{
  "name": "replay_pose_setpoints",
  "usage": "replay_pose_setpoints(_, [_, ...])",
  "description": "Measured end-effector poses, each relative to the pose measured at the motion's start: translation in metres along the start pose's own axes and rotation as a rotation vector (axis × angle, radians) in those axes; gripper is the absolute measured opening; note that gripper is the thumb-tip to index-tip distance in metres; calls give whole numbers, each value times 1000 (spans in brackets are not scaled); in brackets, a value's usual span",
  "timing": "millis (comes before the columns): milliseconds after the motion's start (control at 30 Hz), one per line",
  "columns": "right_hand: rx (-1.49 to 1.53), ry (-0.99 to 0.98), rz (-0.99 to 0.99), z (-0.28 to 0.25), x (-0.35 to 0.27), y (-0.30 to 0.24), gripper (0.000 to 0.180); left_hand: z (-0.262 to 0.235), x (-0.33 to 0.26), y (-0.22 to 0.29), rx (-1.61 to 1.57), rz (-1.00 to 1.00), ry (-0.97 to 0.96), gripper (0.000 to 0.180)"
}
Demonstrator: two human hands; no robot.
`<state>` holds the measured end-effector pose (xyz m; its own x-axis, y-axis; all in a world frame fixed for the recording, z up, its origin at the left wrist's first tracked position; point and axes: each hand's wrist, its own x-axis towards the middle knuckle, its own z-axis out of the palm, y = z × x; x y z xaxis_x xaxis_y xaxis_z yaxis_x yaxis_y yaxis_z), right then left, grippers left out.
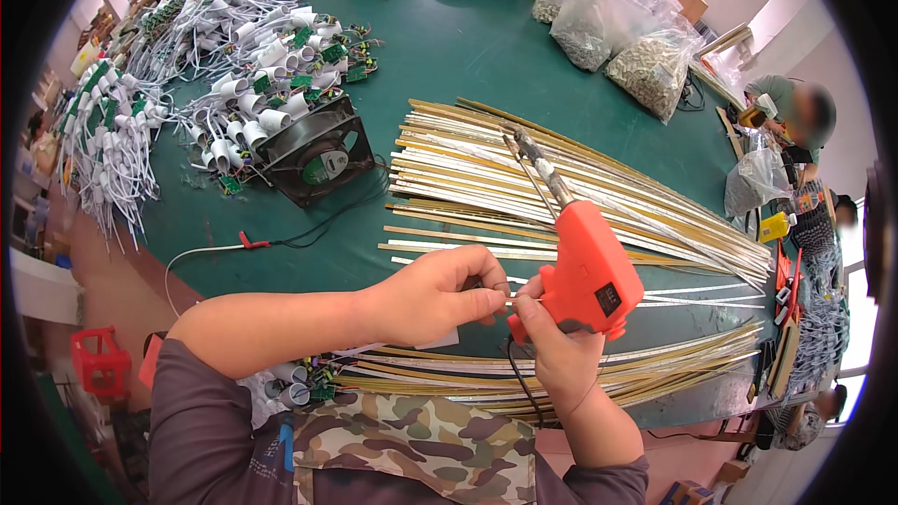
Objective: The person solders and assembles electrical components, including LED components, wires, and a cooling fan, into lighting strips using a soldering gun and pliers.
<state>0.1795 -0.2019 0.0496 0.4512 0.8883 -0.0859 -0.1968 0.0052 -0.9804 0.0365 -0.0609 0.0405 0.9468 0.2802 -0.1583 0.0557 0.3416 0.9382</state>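
Head view suggests to me work partway through: right hand (557, 341) wrapped round the red soldering gun (591, 271), left hand (435, 297) pinching what looks like a thin pale piece (513, 300) above the table (440, 47). Far strips (458, 164) and near strips (655, 372) lie spread; which are finished, I can't tell. A cord (522, 380) crosses the near ones; a black fan (313, 154) stands left.

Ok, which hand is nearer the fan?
Left. The left hand is below and to the right of the fan in the picture, not touching it; the right hand is farther right, holding the red tool.
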Motion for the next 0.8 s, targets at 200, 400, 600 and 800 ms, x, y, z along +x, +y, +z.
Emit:
replay_pose_setpoints(200, [59, -15, -14, 1, 0, -2, 30, -2, -2, 2, -107, -42, -38, 9])
replay_pose_setpoints(400, [56, 2, -38, 3, -2, -2, 31, 4, -3, 10, 29, -24, 10, 12])
replay_pose_setpoints(600, [-34, -8, -54, 6, -3, -7, 22, 7, -3, 12, 9, -63, 50, 10])
replay_pose_setpoints(800, [-212, -40, -130, 2, -3, -3, 14, 13, -4, 14, -60, -91, 121, 9])
